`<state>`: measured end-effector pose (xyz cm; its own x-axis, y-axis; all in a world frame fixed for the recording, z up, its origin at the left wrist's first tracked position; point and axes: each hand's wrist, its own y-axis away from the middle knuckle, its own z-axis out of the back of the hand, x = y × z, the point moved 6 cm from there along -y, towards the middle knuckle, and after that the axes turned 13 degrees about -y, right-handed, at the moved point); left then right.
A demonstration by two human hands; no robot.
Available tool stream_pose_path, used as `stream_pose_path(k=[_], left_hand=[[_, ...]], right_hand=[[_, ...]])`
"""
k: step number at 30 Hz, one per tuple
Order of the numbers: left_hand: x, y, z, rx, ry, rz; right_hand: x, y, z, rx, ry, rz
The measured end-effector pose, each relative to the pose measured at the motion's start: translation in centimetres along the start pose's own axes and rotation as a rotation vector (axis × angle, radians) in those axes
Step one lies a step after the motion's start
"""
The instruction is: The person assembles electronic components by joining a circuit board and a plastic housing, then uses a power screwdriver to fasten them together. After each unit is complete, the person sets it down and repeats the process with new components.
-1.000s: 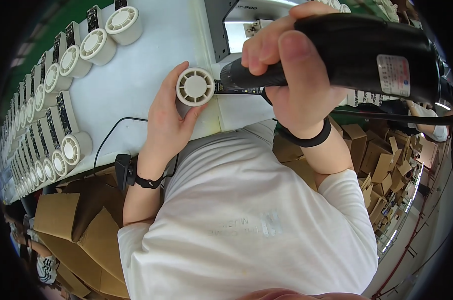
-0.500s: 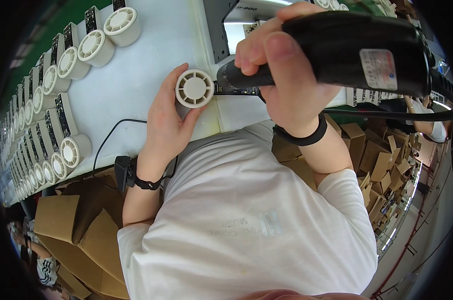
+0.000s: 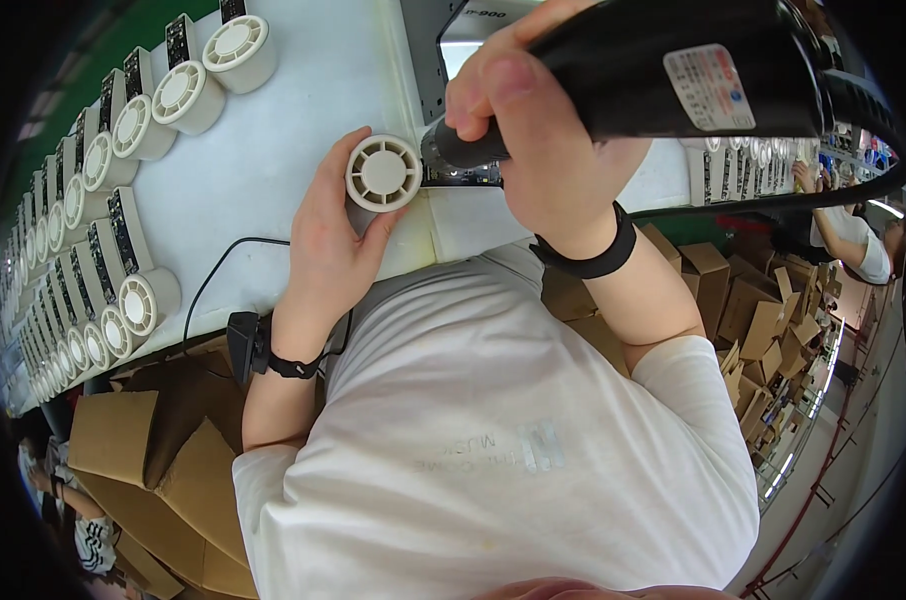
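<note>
White unit (image 3: 383, 174) held in left hand (image 3: 331, 240), black tool (image 3: 618, 80) in right hand (image 3: 563, 160), near table edge (image 3: 441, 253), open tabletop (image 3: 258, 170) leftward

The right hand (image 3: 558, 165) hides part of the circuit board (image 3: 465, 176).

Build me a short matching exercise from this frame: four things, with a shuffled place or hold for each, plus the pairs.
1. Left hand
2. Right hand
3. Brown cardboard box
4. Rows of white grilled units

A. On the table, toward its left side
B. Gripping the black handheld tool
C. Below the table edge, lower left
D. Curled around the single grilled piece

Pairs: 1-D, 2-B, 3-C, 4-A
</note>
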<state>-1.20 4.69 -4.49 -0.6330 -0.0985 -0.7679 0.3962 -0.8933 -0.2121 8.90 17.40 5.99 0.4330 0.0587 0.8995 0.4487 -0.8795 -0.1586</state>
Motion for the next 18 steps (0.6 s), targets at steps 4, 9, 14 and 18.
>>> stream_pose_path(k=[4, 9, 14, 18], left_hand=[[-0.1, 0.1, 0.1, 0.027, -0.021, 0.038], [-0.1, -0.1, -0.2, 0.022, -0.001, 0.016], [0.0, -0.1, -0.2, -0.001, 0.006, 0.008], [0.1, 0.2, -0.1, 0.004, 0.005, 0.016]], right_hand=[[1.6, -0.4, -1.6, 0.419, 0.611, 0.407], [2.3, -0.6, -1.0, 0.28, 0.204, 0.478], [3.1, -2.4, 3.8, 0.294, -0.282, 0.161], [6.6, -2.9, 5.0, 0.249, -0.1, 0.383]])
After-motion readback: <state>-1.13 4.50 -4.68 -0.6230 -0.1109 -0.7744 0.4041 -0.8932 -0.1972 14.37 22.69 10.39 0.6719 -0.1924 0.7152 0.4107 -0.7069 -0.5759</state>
